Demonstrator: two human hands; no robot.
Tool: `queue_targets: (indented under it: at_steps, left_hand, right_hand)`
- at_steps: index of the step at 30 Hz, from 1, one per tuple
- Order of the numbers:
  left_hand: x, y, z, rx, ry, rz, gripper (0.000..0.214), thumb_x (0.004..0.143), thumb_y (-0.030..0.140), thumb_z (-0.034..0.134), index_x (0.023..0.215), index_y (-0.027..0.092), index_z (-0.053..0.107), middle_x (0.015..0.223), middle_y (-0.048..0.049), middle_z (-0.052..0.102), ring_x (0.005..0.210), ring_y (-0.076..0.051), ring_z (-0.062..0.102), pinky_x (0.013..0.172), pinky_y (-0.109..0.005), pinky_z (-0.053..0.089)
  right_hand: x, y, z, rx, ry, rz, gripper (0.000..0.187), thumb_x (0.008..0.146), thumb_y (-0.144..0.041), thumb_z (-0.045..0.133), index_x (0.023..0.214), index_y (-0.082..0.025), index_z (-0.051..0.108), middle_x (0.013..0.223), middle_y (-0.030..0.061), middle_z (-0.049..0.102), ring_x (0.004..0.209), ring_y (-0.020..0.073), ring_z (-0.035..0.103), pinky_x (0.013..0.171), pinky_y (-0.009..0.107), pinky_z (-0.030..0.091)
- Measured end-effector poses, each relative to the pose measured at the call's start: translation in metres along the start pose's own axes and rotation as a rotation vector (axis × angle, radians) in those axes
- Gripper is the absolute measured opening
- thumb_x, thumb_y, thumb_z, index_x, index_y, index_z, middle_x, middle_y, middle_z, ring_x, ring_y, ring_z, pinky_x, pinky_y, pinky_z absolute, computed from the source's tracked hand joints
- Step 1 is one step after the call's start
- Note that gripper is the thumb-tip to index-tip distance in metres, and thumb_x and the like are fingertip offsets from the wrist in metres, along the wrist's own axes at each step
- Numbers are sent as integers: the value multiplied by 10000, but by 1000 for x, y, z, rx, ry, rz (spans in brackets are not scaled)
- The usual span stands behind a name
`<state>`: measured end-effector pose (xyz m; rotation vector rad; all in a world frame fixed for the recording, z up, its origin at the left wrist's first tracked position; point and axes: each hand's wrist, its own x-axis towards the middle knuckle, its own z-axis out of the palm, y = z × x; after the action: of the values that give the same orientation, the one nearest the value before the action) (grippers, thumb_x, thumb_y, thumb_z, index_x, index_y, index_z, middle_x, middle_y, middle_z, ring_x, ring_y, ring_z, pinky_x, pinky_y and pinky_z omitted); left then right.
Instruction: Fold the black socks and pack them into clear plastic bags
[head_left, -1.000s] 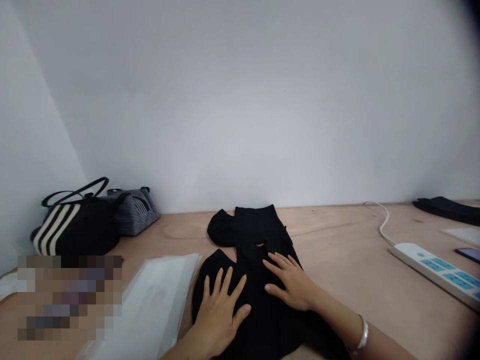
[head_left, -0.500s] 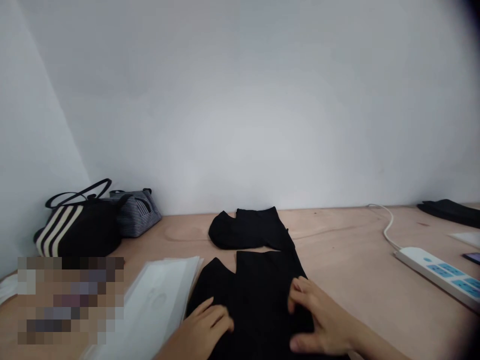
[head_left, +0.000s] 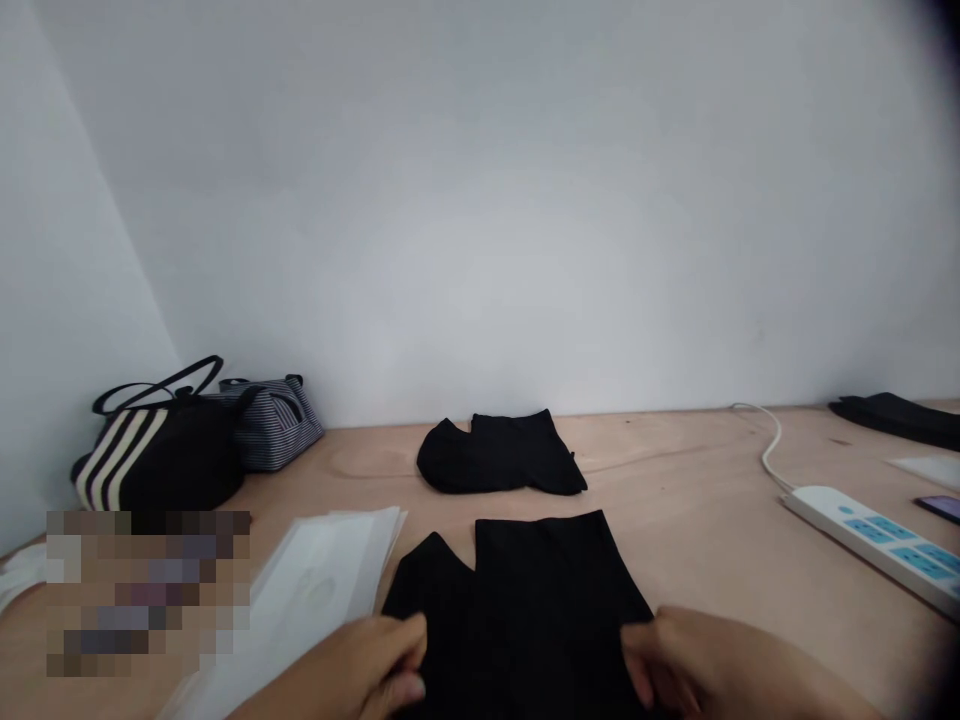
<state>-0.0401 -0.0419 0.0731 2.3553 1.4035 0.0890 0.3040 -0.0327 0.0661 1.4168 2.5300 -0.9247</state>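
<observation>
A black cloth piece [head_left: 525, 610] with a V-shaped notch in its far edge lies on the table in front of me, its near end cut off by the frame. My left hand [head_left: 367, 660] is closed on its left edge, fingers curled in. At the right edge, my right hand [head_left: 701, 655] pinches the cloth, its fingertips partly hidden. Farther back, close to the wall, a second black cloth piece [head_left: 502, 455] of similar notched outline lies flat.
Clear plastic sheets [head_left: 322, 570] lie to the left, beside the cloth. A black bag with white stripes [head_left: 172, 455] and a striped pouch [head_left: 274, 425] stand at the back left. On the right are a white power strip [head_left: 840, 520], a phone [head_left: 941, 507] and dark folded cloth [head_left: 900, 415].
Both hands have gone from loosely spread over the near cloth to closed at its two side edges. The near cloth has come toward me, apart from the far piece.
</observation>
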Motion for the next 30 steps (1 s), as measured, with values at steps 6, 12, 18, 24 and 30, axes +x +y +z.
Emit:
queue_targets:
  at_steps: [6,12,18,24,30]
  left_hand:
    - [67,-10,-19,449,243,-124,141,861,227,384,839,199,521,773,-20,624,691,-191,578,596,-271,376]
    - [107,-2,5,574,382,-268,282,831,87,364,1046,96,547,986,-162,611,915,-292,563,798,-428,373]
    - [98,9,58,435,414,-209,466,899,400,284,1316,204,356,1336,-129,395,1221,-315,335,968,-510,246]
    - [104,-6,80,265,330,-209,558,857,563,241,1349,300,246,1415,-83,261,1293,-321,165,994,-576,129]
    - [97,-8,64,307,438,-270,483,889,379,276,1310,162,371,1341,-158,381,1242,-326,301,995,-520,203]
  right_hand:
    - [59,11,-52,-344,309,84,350,543,-21,470,834,-205,535,746,-2,595,645,137,538,480,201,291]
    - [117,6,-42,-438,520,179,335,685,12,424,961,-132,547,939,132,603,912,240,539,796,374,342]
    - [111,3,17,-365,590,-33,418,882,-410,338,1257,-243,419,1328,80,396,1241,262,282,1014,485,140]
    - [108,24,38,-215,446,83,603,828,-621,247,1360,-344,185,1446,43,144,1296,351,51,964,635,30]
    - [115,-12,25,-212,514,40,577,867,-545,223,1313,-210,370,1417,101,234,1298,325,108,998,584,14]
